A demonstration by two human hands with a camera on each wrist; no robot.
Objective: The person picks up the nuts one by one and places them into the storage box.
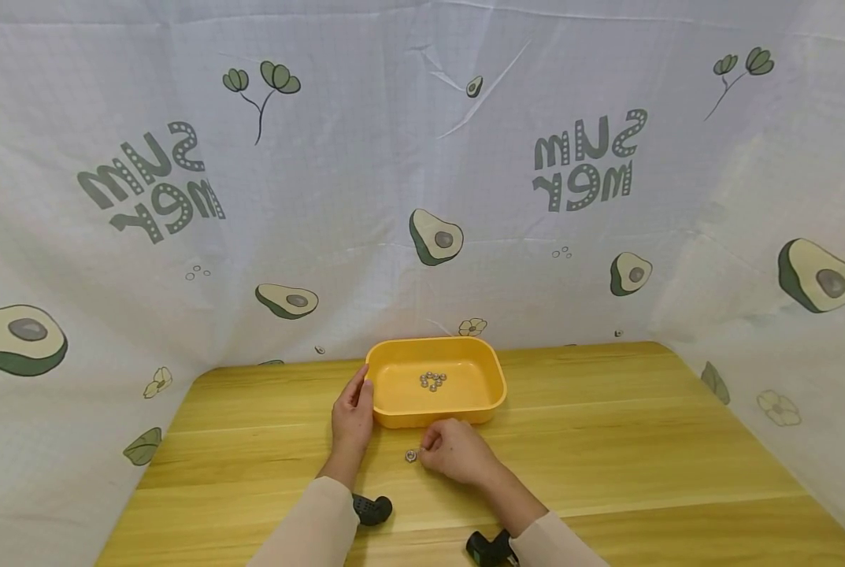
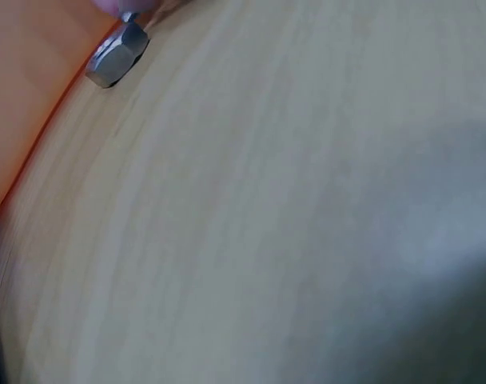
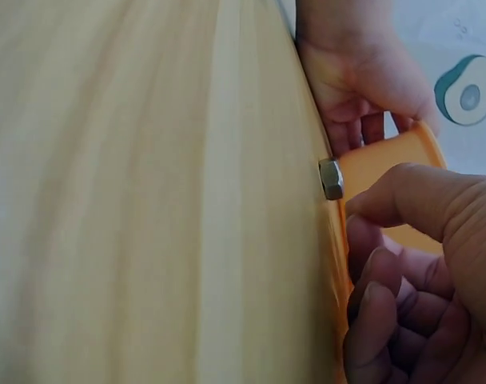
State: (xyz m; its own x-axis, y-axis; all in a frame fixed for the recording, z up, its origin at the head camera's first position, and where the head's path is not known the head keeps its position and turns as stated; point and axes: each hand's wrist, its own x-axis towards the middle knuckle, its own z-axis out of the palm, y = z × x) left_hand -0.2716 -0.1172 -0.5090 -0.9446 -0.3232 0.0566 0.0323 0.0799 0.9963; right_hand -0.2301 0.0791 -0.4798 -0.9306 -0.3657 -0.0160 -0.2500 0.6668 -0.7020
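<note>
In the head view a yellow plastic tray [image 1: 392,415] stands at the back of the table. Several small metal nuts [image 1: 432,379] lie inside it. My left hand [image 1: 352,418] holds the tray's left side by the rim. In front of the tray, another hex nut [image 1: 411,455] rests on the table; the right wrist view shows this nut [image 3: 331,179] side-on. My right hand [image 1: 457,452] is just right of it, with fingers curled and thumb close to the index finger [image 3: 363,240]. Nothing shows between them. The left wrist view catches the nut [image 2: 117,54] beside a fingertip.
Below the wrists, black wrist devices [image 1: 372,510] show near the sleeves. A white cloth [image 1: 365,197] printed with avocados hangs behind and beside the wooden table [image 1: 606,441].
</note>
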